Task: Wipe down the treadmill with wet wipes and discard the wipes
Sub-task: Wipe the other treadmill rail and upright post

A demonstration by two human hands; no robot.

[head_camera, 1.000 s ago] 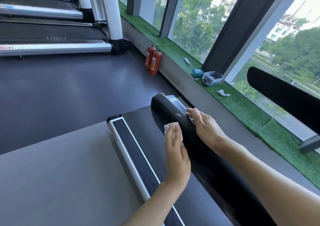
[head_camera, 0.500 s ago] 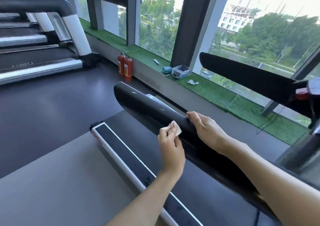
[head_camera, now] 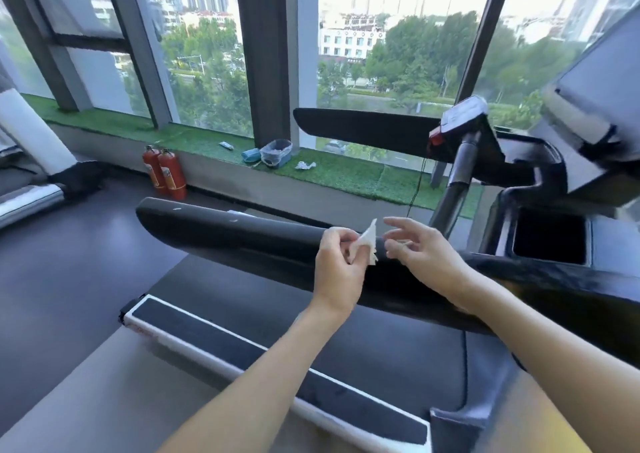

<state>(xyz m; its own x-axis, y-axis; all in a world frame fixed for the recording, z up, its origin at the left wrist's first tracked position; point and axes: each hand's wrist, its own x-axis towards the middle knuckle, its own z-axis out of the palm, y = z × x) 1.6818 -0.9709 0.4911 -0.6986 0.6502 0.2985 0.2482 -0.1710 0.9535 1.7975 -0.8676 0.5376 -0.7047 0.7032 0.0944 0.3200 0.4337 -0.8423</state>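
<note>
The small wet wipe (head_camera: 367, 244) could have slipped and fallen onto the treadmill belt (head_camera: 381, 345), since the left hand (head_camera: 337, 267) pinched only its lower edge between thumb and fingertips. It stood just above the black handrail (head_camera: 225, 234). At its 3 o'clock the right hand (head_camera: 427, 256) hovered, fingers loosely spread, holding nothing, seemingly not touching it.

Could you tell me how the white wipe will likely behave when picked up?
The wipe probably flops: it sits crumpled, pinched by the left hand. That light pinch suggests little weight. Its ragged edge suggests easy tearing.
</note>
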